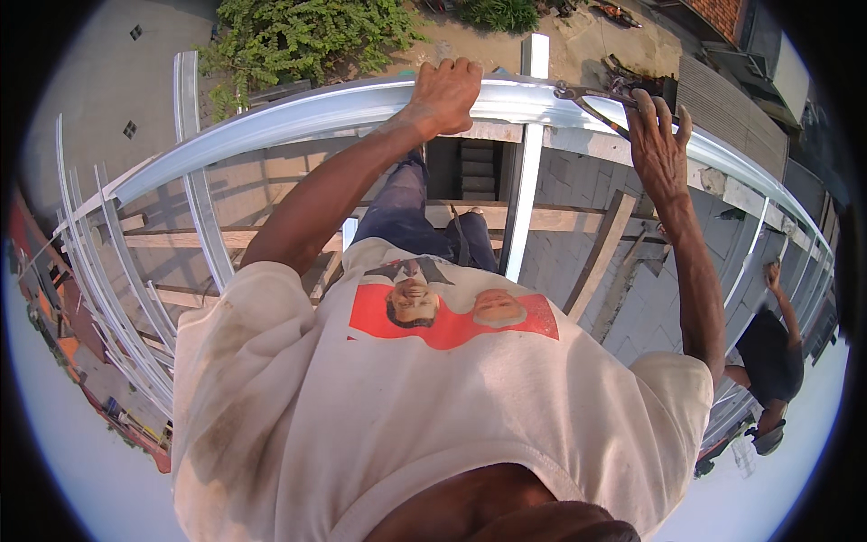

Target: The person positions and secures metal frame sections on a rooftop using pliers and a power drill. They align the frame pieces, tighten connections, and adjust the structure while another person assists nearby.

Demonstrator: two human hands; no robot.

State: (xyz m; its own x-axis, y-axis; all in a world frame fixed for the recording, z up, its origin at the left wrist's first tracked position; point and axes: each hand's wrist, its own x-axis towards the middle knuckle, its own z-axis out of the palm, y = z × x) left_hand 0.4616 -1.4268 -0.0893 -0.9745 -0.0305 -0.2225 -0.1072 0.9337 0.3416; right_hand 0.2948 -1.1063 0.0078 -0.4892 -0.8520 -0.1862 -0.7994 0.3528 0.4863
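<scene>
A long, shiny metal channel (325,110) runs across in front of me, bowed by the lens. My left hand (446,95) is closed over its upper edge, left of a metal upright. On the right, my right hand (661,144) is at the handles of a pair of pincers (596,107), its fingers bent around them. The handles are spread apart. The tool's head lies against the channel, just right of the metal upright (524,194) that crosses it. My palm hides the handle ends.
More metal uprights (200,199) and long profiles (108,280) stand at the left. Wooden beams (569,219) cross below me, with grey block walling and a drop beneath. A co-worker (770,357) in dark clothing is at the far right. A leafy tree (302,45) and roofs lie beyond.
</scene>
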